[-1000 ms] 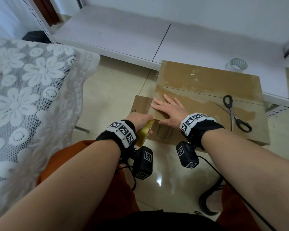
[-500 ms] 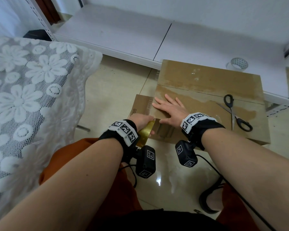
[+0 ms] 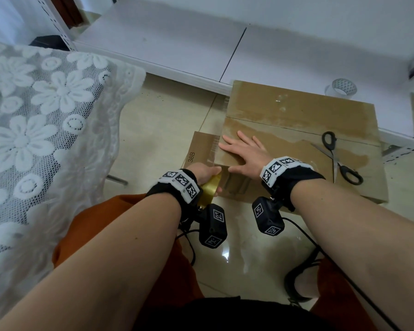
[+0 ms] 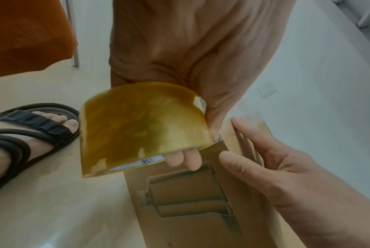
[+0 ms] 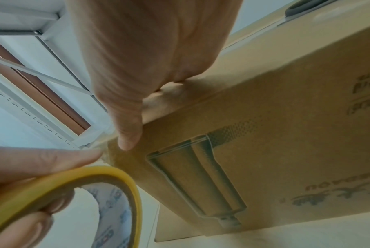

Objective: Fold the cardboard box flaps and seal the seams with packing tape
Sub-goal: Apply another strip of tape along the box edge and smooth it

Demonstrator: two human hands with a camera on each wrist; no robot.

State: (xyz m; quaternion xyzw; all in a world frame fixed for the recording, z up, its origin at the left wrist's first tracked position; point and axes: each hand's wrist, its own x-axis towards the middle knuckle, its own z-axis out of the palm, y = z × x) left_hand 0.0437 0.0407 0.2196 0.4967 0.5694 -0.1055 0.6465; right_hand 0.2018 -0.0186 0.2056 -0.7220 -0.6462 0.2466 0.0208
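A brown cardboard box (image 3: 285,111) lies on the floor with its top flaps folded down and glossy tape along the centre seam. My left hand (image 3: 202,172) grips a yellow-brown roll of packing tape (image 3: 209,189) at the box's near left corner. In the left wrist view its fingers pass through the core of the roll (image 4: 141,127). My right hand (image 3: 239,155) lies flat on the box top near the left end. Its thumb hooks over the front edge onto the printed front wall (image 5: 286,134).
Black scissors (image 3: 339,158) lie on the right part of the box top. A clear tape roll (image 3: 341,88) stands on the low white shelf (image 3: 177,39) behind. A lace-covered table (image 3: 34,139) rises at the left. My sandalled foot (image 4: 20,134) is close to the box.
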